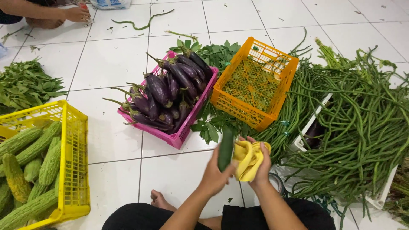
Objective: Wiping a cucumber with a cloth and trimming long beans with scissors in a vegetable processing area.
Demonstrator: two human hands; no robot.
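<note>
Left hand [214, 173] holds one cucumber [225, 150]; right hand [260, 167], one yellow cloth [247, 158].

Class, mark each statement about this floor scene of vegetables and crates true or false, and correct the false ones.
1. The person's left hand holds a dark green cucumber. True.
2. The person's right hand grips a blue sponge. False: it grips a crumpled yellow cloth.
3. The pink plastic crate is filled with long purple eggplants. True.
4. The orange plastic crate is packed with tomatoes. False: no produce shows inside it.
5. The yellow plastic crate at the left holds bumpy green bitter gourds. True.
6. The pile of long green beans lies to the left of the pink crate. False: it lies to the right, beyond the orange crate.
</note>
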